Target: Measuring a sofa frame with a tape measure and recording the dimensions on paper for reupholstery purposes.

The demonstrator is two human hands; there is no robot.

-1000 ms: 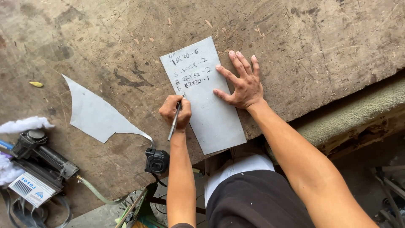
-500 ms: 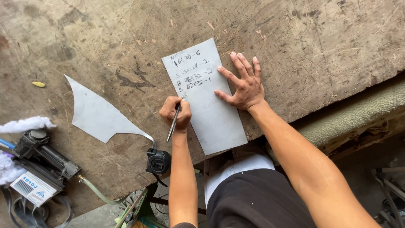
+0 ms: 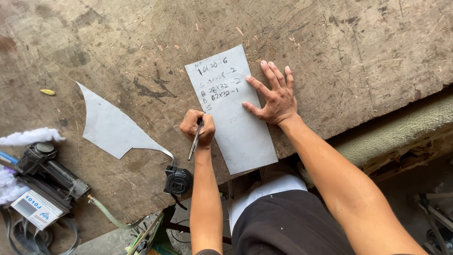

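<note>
The left hand [image 3: 198, 130], at the centre of the frame, holds a pen [image 3: 195, 140], its grip clamped on the barrel, with the tip at the left edge of a grey rectangular sheet [image 3: 240, 127]. The sheet lies tilted on the worn wooden desk [image 3: 330, 42], its lower end reaching past the desk's near edge. Several short handwritten lines fill its upper part.

The right hand [image 3: 275, 97] lies flat on the sheet's right side, fingers spread apart, clamped on nothing, only pressing down.

To write well here, the flat hand should keep firm downward pressure so the sheet does not slide or pivot under the pen, more so as part of it overhangs. The pen wants a light, steady stroke, starting under the last line and keeping the same left margin.

A curved grey offcut [image 3: 113, 127] lies left of centre, a black tape measure [image 3: 178, 180] just below it, and a black air tool [image 3: 47, 172] with hose sits at the lower left.
</note>
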